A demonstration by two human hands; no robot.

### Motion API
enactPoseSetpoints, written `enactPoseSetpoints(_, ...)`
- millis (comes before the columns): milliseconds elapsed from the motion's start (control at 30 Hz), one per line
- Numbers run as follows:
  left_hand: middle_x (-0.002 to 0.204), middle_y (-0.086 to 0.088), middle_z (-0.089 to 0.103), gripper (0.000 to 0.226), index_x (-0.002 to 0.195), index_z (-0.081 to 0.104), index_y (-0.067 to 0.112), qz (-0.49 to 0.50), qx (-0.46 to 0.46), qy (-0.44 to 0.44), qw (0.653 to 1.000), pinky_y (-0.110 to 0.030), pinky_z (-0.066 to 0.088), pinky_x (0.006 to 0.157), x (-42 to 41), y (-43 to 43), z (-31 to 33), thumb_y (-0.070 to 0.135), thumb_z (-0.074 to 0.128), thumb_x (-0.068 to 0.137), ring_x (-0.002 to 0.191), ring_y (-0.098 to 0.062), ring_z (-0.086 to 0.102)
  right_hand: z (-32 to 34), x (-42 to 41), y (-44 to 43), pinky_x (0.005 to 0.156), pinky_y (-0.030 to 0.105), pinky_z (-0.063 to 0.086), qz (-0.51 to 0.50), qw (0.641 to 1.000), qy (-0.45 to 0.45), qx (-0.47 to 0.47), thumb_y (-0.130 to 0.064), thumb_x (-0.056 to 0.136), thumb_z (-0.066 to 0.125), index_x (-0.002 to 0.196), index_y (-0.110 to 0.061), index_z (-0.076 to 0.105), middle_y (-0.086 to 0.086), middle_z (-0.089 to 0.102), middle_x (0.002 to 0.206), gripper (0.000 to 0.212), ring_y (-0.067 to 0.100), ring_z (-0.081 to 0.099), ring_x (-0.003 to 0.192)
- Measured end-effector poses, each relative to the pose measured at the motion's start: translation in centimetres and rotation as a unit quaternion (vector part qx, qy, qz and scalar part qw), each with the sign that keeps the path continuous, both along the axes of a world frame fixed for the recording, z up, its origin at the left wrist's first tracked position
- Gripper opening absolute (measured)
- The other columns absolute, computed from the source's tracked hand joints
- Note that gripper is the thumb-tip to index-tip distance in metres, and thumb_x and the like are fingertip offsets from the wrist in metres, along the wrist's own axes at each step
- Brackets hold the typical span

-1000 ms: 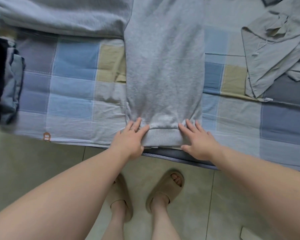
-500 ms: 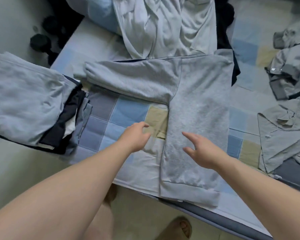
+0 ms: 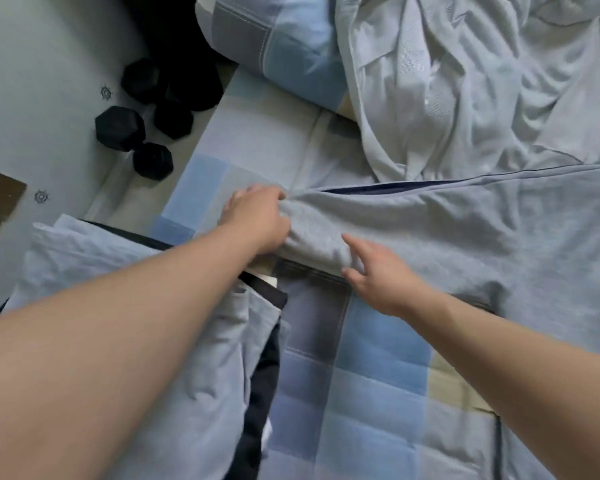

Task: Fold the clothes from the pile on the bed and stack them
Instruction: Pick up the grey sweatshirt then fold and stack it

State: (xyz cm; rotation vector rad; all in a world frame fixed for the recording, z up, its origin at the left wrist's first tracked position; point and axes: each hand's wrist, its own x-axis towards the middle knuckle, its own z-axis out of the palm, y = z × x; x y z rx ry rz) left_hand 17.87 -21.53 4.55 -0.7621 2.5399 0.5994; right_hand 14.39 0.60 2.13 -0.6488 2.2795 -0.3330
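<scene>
Gripping a grey sweatshirt [image 3: 482,244] by its sleeve on the bed [image 3: 378,358]

Soft marled fleece, spread flat over quilted patchwork squares; sleeve's long axis runs sideways, its end pointing left; left hand [image 3: 257,220], fingers clenched round that end; right hand [image 3: 381,275], fingers released and spread, tips touching the sleeve's near edge; folded stack [image 3: 201,341] of pale blue and dark cloth just left; crumpled white garment [image 3: 447,81] beyond; black hexagonal dumbbells [image 3: 118,128] on the floor [image 3: 49,81].

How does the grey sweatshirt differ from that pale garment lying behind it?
The grey sweatshirt lies spread fairly flat; the pale garment is crumpled into folds. The sweatshirt is mid grey, the pale garment nearly white. The left hand grips the sweatshirt's sleeve end; no hand touches the pale garment. Both lie on the bed.
</scene>
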Motion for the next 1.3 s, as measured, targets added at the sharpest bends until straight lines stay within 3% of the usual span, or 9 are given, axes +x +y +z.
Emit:
enactPoseSetpoints(233, 0.150, -0.010, 0.044, 0.084, 0.145, 0.044, 0.017, -0.011, 0.025, -0.111, 0.993, -0.043, 0.038, 0.111, -2.5, -6.1, -5.0, 0.056, 0.078, 0.078, 0.135, -0.035, 0.044, -5.7, -0.5, -7.8, 0.119, 0.060, -0.002, 0.011, 0.997, -0.002, 0.072, -0.046, 0.100, 0.039, 0.157, -0.038, 0.013, 0.000, 0.007, 0.168, 0.063, 0.021, 0.010, 0.154)
enactPoseSetpoints(400, 0.122, 0.000, 0.065, 0.049, 0.116, 0.060, 0.026, -0.079, -0.005, -0.139, 0.987, -0.042, 0.045, 0.100, -2.4, -6.1, -6.0, 0.052, 0.078, 0.077, 0.117, -0.030, 0.057, -4.9, -1.6, -7.8, 0.118, 0.061, -0.002, 0.005, 0.995, -0.049, 0.083, -0.047, 0.100, 0.038, 0.156, -0.038, 0.021, -0.005, 0.009, 0.168, 0.059, 0.015, 0.011, 0.153)
enactPoseSetpoints(533, 0.095, -0.009, 0.071, 0.022, 0.090, 0.070, 0.014, 0.039, 0.124, -0.088, 0.988, -0.034, 0.049, 0.077, -2.0, -5.9, -4.5, 0.033, 0.077, 0.081, 0.089, -0.029, 0.065, -2.1, -3.3, -7.8, 0.120, 0.049, 0.020, -0.112, 0.983, -0.142, 0.008, -0.050, 0.103, 0.040, 0.136, -0.024, 0.056, -0.002, 0.047, 0.150, 0.045, 0.021, 0.043, 0.137)
enactPoseSetpoints(667, 0.084, -0.007, 0.065, 0.008, 0.078, 0.065, 0.014, 0.195, 0.332, 0.023, 0.923, -0.032, 0.043, 0.069, -3.1, -3.3, 0.1, 0.015, 0.069, 0.085, 0.078, -0.024, 0.060, 1.2, -4.7, -6.6, 0.106, 0.034, 0.039, -0.334, 0.886, -0.273, -0.170, -0.058, 0.103, 0.036, 0.128, -0.024, 0.062, 0.000, 0.061, 0.136, 0.049, 0.019, 0.057, 0.123)
enactPoseSetpoints(767, 0.083, -0.010, 0.064, 0.006, 0.082, 0.064, 0.013, 0.189, 0.397, 0.053, 0.897, -0.032, 0.045, 0.065, -5.0, -0.1, 3.5, 0.008, 0.064, 0.086, 0.075, -0.025, 0.061, 3.9, -5.6, -4.5, 0.112, 0.042, 0.040, -0.436, 0.778, -0.364, -0.271, -0.063, 0.102, 0.029, 0.138, -0.020, 0.057, 0.007, 0.064, 0.135, 0.063, 0.023, 0.059, 0.125)
enactPoseSetpoints(867, 0.085, -0.010, 0.063, 0.013, 0.093, 0.065, 0.013, 0.171, 0.413, 0.081, 0.891, -0.029, 0.047, 0.064, -6.9, 4.4, 6.4, 0.010, 0.068, 0.080, 0.075, -0.024, 0.060, 7.0, -6.5, -1.1, 0.099, 0.041, 0.049, -0.506, 0.709, -0.381, -0.311, -0.064, 0.102, 0.026, 0.135, -0.019, 0.060, 0.010, 0.069, 0.128, 0.065, 0.027, 0.064, 0.120)
enactPoseSetpoints(1067, 0.081, -0.012, 0.062, 0.014, 0.095, 0.065, 0.003, 0.153, 0.441, 0.115, 0.877, -0.037, 0.055, 0.065, -9.3, 18.1, 10.5, 0.006, 0.068, 0.081, 0.070, -0.025, 0.062, 11.2, -8.3, 11.7, 0.105, 0.045, 0.048, -0.548, 0.644, -0.398, -0.356, -0.074, 0.096, 0.025, 0.133, -0.018, 0.060, 0.011, 0.070, 0.124, 0.076, 0.030, 0.066, 0.118)
enactPoseSetpoints(1167, 0.067, -0.007, 0.057, 0.022, 0.073, 0.053, 0.013, 0.131, 0.436, 0.128, 0.881, -0.026, 0.051, 0.049, -11.0, 27.3, 11.7, 0.004, 0.068, 0.085, 0.053, -0.017, 0.059, 12.6, -9.5, 20.7, 0.110, 0.048, 0.044, -0.545, 0.634, -0.400, -0.376, -0.076, 0.094, 0.025, 0.136, -0.018, 0.058, 0.014, 0.069, 0.126, 0.079, 0.032, 0.065, 0.120)
enactPoseSetpoints(1300, 0.075, -0.009, 0.061, 0.023, 0.073, 0.052, 0.019, 0.100, 0.423, 0.140, 0.890, -0.044, 0.059, 0.062, -14.0, 40.9, 11.9, 0.009, 0.069, 0.083, 0.065, -0.024, 0.062, 13.0, -11.9, 33.8, 0.106, 0.049, 0.048, -0.549, 0.631, -0.388, -0.386, -0.078, 0.093, 0.027, 0.135, -0.018, 0.057, 0.016, 0.070, 0.123, 0.079, 0.033, 0.068, 0.114)
